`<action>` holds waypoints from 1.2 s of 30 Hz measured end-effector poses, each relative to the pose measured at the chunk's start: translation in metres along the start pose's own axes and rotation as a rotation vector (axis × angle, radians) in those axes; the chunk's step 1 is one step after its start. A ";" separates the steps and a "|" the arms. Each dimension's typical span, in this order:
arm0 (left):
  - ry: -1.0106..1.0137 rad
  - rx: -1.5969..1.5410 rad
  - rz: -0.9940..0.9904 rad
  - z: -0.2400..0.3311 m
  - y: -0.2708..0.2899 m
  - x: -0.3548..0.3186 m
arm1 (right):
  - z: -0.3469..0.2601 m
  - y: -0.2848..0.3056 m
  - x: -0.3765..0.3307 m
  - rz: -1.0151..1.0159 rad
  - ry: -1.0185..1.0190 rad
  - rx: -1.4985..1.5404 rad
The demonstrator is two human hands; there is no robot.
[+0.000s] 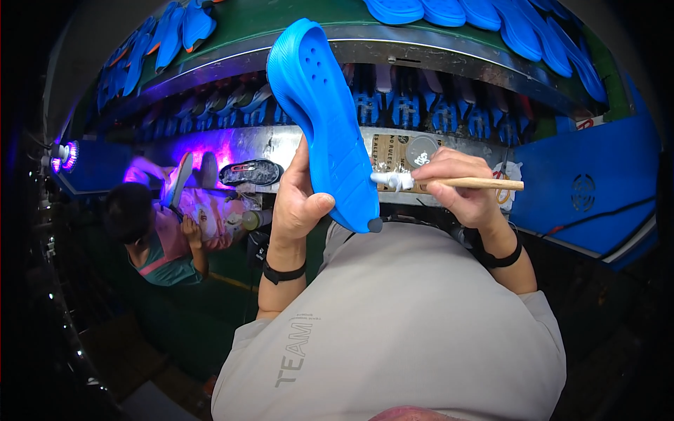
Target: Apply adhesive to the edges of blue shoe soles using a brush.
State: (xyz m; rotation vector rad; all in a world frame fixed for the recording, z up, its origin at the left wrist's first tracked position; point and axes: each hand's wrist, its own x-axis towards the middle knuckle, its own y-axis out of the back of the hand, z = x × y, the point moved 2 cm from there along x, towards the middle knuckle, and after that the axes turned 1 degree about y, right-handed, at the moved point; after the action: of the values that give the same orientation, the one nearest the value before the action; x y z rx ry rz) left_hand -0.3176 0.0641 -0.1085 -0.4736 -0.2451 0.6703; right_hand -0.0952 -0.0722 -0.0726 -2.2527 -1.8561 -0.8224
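Note:
My left hand holds a bright blue shoe sole upright by its lower side, thumb across its face. Small round holes mark the sole's upper end, and a dark patch sits at its bottom tip. In my right hand is a brush with a wooden handle, pinched between thumb and fingers. Its whitish head meets the sole's right edge near the lower end; whether the bristles press on it I cannot tell. Behind the brush, a round grey lid or pot rests on printed brown cardboard.
A dark shoe-shaped piece lies on the metal bench. Several blue soles line the green upper belt, with shoes racked below. At left, a co-worker handles a shoe under purple light. A blue cabinet stands right.

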 end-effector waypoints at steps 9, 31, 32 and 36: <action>-0.002 -0.025 0.027 0.002 -0.002 0.008 | 0.007 0.008 -0.001 -0.061 0.037 0.024; -0.244 -0.412 0.333 0.125 0.129 0.253 | 0.037 0.031 -0.070 0.368 -0.350 0.144; -0.107 -0.848 0.349 0.123 0.171 0.251 | 0.038 0.030 -0.073 0.379 -0.396 0.156; -0.129 -0.666 0.654 0.144 0.239 0.244 | 0.046 0.027 -0.079 0.360 -0.478 0.186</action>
State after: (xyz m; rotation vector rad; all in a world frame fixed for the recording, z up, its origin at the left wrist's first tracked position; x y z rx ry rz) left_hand -0.3132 0.4341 -0.0857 -1.1771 -0.4460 1.2662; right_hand -0.0627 -0.1288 -0.1417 -2.7002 -1.5093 -0.0543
